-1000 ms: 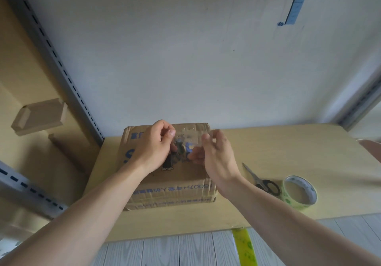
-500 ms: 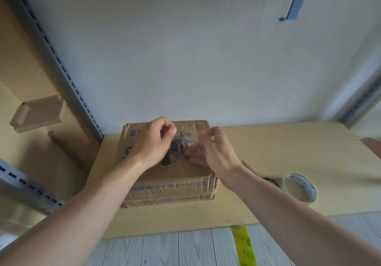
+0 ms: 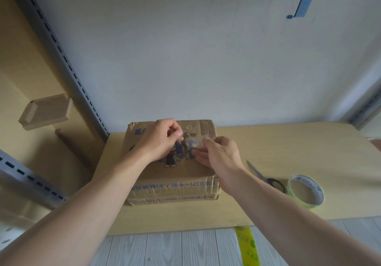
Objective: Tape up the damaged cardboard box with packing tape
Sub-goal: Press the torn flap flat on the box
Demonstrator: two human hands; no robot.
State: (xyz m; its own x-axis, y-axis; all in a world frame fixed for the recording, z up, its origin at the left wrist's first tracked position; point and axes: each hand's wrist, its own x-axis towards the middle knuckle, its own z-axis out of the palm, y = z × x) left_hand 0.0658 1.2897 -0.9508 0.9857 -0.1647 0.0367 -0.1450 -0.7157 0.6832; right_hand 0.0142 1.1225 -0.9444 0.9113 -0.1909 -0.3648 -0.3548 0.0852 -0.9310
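Left hand (image 3: 158,140), right hand (image 3: 222,156) pinch tape (image 3: 194,141); box (image 3: 175,176) "1500".

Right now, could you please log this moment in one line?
tape strip: over cardboard box | left hand: pinches strip | right hand: pinches strip

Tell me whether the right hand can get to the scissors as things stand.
Probably yes. The scissors lie on the table just right of the box, with nothing between them and the right hand. But that hand pinches the clear tape strip and must let go first.
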